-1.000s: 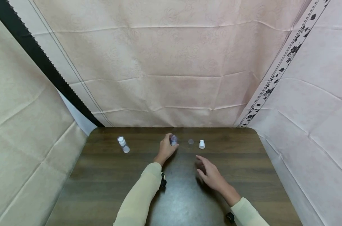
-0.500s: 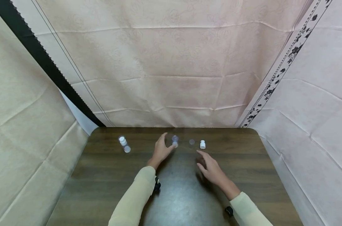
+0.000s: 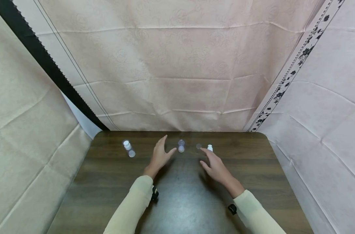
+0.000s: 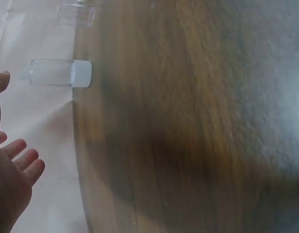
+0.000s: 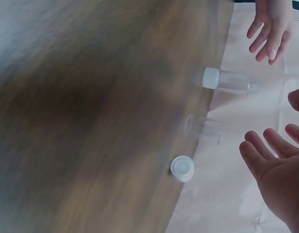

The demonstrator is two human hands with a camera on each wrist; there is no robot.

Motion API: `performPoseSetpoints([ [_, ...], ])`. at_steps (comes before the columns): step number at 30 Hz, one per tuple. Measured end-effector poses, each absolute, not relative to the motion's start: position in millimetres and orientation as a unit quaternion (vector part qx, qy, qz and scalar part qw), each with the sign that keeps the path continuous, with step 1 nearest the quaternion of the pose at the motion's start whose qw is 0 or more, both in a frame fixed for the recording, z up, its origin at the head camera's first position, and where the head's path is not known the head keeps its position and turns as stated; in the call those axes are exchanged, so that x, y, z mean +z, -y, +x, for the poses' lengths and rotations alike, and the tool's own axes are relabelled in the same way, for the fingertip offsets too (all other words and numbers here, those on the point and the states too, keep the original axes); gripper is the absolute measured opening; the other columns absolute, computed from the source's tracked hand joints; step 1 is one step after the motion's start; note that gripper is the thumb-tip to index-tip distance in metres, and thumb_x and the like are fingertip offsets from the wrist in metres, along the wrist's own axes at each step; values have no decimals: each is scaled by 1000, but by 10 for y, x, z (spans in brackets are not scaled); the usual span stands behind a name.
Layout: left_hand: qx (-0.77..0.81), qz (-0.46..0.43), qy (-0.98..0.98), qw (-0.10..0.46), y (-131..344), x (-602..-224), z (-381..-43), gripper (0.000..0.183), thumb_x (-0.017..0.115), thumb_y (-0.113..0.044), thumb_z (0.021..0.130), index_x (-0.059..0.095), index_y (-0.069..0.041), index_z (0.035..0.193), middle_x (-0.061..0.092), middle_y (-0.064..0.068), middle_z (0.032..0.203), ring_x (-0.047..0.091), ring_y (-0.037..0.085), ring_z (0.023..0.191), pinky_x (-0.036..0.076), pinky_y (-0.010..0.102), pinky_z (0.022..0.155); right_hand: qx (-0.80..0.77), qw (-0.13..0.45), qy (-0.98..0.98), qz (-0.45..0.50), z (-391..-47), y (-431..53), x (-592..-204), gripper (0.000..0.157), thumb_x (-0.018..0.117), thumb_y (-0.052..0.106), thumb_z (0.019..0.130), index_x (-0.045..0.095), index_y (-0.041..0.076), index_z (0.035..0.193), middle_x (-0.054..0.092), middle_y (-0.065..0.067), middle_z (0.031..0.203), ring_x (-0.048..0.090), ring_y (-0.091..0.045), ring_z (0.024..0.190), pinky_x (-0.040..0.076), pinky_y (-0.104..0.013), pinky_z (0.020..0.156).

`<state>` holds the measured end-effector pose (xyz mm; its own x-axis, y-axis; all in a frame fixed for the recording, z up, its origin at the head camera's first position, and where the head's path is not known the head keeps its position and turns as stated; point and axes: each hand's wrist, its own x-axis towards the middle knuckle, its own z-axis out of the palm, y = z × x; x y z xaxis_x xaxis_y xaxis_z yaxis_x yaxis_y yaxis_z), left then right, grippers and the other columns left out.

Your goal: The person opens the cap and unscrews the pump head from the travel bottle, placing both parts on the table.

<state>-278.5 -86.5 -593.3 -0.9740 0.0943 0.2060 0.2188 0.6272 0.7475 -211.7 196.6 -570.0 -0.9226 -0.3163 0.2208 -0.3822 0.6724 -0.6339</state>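
In the head view my left hand (image 3: 160, 156) is spread, thumb apart from the fingers, just left of a small clear bottle (image 3: 181, 146). In the left wrist view this bottle (image 4: 51, 73) stands with a white cap-like piece (image 4: 82, 74) at its bottom and a narrow neck at top. My right hand (image 3: 216, 167) holds nothing; its fingertips overlap a clear open container (image 3: 198, 146) and partly cover a small white piece with a narrower top (image 3: 210, 147). The right wrist view shows that clear container (image 5: 204, 128) beside the white piece (image 5: 182, 168).
A second clear bottle (image 3: 129, 148) with a white top stands at the far left of the wooden table (image 3: 177, 201). Cloth (image 3: 177, 65) hangs along the table's back edge and at both sides.
My left hand has let go of the clear bottle and moved left, away from it. My right hand has moved forward toward the clear container and the white piece.
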Motion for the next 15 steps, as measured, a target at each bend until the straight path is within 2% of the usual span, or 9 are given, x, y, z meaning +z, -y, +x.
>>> performPoseSetpoints([
  [7,-415,-101,898,104,987,-5848,-2640,78,76,-35,95,38,-11,159,42,17,161,41,38,148,38,58,116,364,50,906,210,-2154,-1865,-5618,54,65,19,103,46,5,152,52,-14,153,55,-35,136,48,-55,107],
  [15,-392,-105,907,114,1180,-5789,-2465,78,74,-42,95,38,-14,159,44,16,159,43,36,147,40,57,116,364,43,907,207,-2162,-1707,-5574,54,63,24,104,46,10,154,50,-11,156,48,-32,144,43,-54,113],
])
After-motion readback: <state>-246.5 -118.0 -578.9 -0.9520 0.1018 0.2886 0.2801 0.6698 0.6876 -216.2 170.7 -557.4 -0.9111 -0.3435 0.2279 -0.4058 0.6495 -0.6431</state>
